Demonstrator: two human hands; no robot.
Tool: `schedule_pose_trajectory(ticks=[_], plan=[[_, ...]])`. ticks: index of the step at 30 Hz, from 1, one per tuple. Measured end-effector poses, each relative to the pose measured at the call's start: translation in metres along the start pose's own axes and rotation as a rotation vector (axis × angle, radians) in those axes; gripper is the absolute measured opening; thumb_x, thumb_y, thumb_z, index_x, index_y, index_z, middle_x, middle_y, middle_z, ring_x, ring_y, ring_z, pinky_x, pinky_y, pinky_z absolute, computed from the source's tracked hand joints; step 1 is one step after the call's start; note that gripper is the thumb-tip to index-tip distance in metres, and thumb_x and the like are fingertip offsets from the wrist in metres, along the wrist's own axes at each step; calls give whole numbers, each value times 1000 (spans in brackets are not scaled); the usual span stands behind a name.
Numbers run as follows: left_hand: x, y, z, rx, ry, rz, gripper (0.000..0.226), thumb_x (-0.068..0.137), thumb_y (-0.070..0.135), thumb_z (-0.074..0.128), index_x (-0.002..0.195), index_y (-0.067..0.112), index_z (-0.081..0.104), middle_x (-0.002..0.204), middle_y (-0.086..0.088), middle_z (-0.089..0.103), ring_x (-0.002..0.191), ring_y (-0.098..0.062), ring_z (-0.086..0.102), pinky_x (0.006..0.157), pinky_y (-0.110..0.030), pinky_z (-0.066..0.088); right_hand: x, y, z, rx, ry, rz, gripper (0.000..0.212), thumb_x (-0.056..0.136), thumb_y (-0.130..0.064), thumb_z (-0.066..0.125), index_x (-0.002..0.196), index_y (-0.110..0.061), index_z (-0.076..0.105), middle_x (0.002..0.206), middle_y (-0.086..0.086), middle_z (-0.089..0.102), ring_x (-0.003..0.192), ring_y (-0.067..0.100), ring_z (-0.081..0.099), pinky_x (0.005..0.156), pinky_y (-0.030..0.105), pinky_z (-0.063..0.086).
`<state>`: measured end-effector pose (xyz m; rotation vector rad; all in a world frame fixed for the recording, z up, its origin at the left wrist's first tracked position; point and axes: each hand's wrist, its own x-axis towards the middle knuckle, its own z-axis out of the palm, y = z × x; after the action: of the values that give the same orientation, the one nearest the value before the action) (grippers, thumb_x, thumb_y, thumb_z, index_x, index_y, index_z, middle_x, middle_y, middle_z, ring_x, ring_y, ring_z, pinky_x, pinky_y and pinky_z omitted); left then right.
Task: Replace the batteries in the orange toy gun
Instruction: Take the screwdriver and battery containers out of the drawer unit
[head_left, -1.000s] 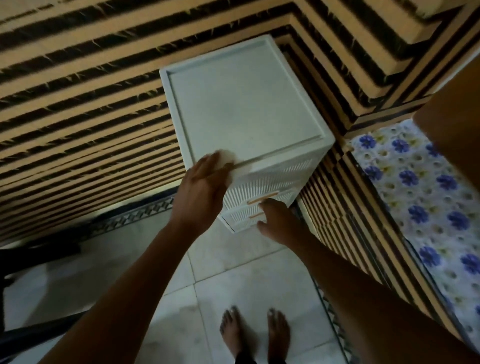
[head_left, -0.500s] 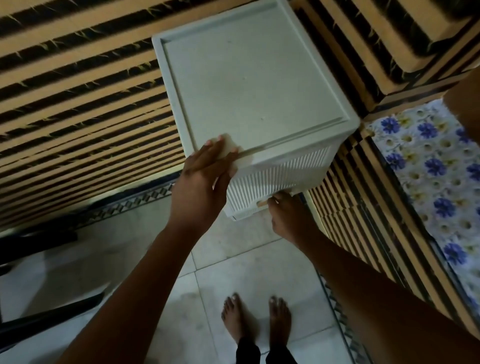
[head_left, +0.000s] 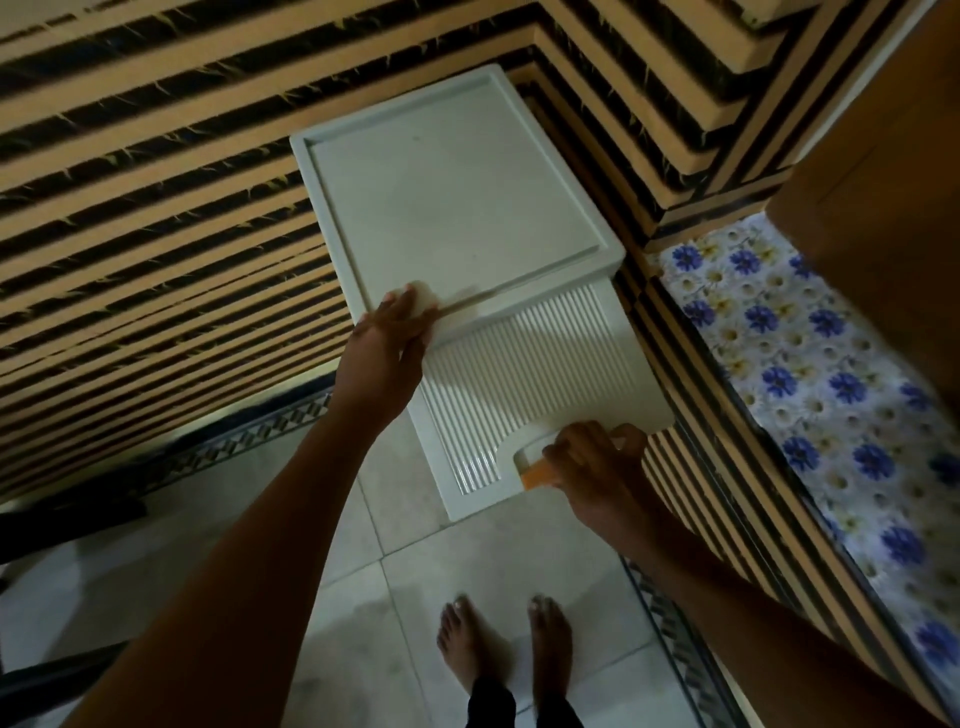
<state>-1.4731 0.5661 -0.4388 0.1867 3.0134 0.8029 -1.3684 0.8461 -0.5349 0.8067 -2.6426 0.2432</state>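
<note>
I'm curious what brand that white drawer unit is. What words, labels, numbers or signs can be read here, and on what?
None: no word, label, brand, number or sign is readable in this view.
The white drawer unit, its ribbed drawer front and orange handle show no markings.
The flowered cloth bears only a blue flower pattern.

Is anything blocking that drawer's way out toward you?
Nothing visible: the right hand grips the orange handle of the ribbed drawer front, floor tiles lie before it, and the feet stand further back.
</note>
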Motion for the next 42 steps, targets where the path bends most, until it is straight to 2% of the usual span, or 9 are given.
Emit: schedule_pose_trajectory(ticks=[4, 9, 13, 17, 21, 27, 33, 38, 42], plan=[[2, 2, -5, -18, -6, -17, 34, 105, 19, 54, 138, 16, 63, 158, -12, 45, 148, -34, 40, 119, -56, 37, 21, 0, -11, 3, 25, -112, 22, 79, -10, 76, 98, -16, 66, 97, 5, 65, 88, 29, 66, 78, 44, 37], [-2, 0, -2, -15, -5, -28, 34, 105, 21, 55, 138, 18, 64, 157, -12, 45, 147, -34, 41, 117, -57, 39, 21, -5, -9, -96, 43, -174, 26, 85, 2, 51, 95, -15, 68, 96, 5, 67, 88, 28, 68, 78, 43, 35], [-1, 2, -1, -24, -9, -42, 34, 106, 21, 55, 139, 17, 63, 158, -13, 44, 149, -32, 38, 121, -55, 34, 28, -7, -15, -132, 203, -41, 34, 96, 1, 48, 91, -16, 76, 91, 3, 71, 85, 27, 71, 76, 40, 35], [0, 7, -3, -40, -15, -70, 35, 106, 20, 54, 140, 17, 61, 160, -11, 40, 152, -29, 32, 125, -51, 27, 69, 3, -13, -97, 279, 58, 36, 105, -16, 44, 87, -19, 75, 97, 2, 72, 89, 27, 69, 80, 42, 37], [-1, 7, -3, -60, -11, -82, 35, 105, 19, 55, 140, 17, 62, 160, -10, 41, 152, -29, 32, 125, -50, 27, 104, 12, 4, -47, 258, 38, 4, 85, -19, 73, 83, -19, 69, 98, 0, 70, 92, 26, 64, 82, 42, 38], [-1, 4, 1, -51, -7, -89, 36, 106, 22, 54, 141, 20, 60, 162, -7, 39, 153, -29, 30, 122, -55, 33, 139, 21, 12, 31, 198, 73, 11, 83, -21, 70, 91, -15, 66, 102, 4, 65, 99, 26, 61, 84, 44, 37], [-3, 11, 3, -6, -18, -82, 42, 103, 12, 56, 144, 16, 57, 163, -11, 38, 150, -35, 35, 119, -54, 37, 136, 21, 9, 199, 76, 340, 40, 67, -34, 86, 97, -17, 66, 111, 1, 61, 112, 24, 54, 91, 44, 36], [-39, 45, 27, -118, 228, -111, 39, 95, 4, 62, 134, 7, 62, 145, -12, 56, 134, -29, 52, 112, -43, 47, 101, 16, 19, 292, 159, 540, 27, 77, -27, 82, 91, -11, 67, 103, 9, 62, 106, 27, 54, 86, 45, 42], [-65, 60, 66, -160, 300, -85, 27, 94, 5, 64, 121, 6, 66, 125, -11, 63, 117, -26, 57, 97, -25, 45, 78, 26, 42, 397, -50, 677, 28, 82, -17, 81, 104, -7, 67, 107, 16, 65, 106, 37, 61, 86, 51, 54]])
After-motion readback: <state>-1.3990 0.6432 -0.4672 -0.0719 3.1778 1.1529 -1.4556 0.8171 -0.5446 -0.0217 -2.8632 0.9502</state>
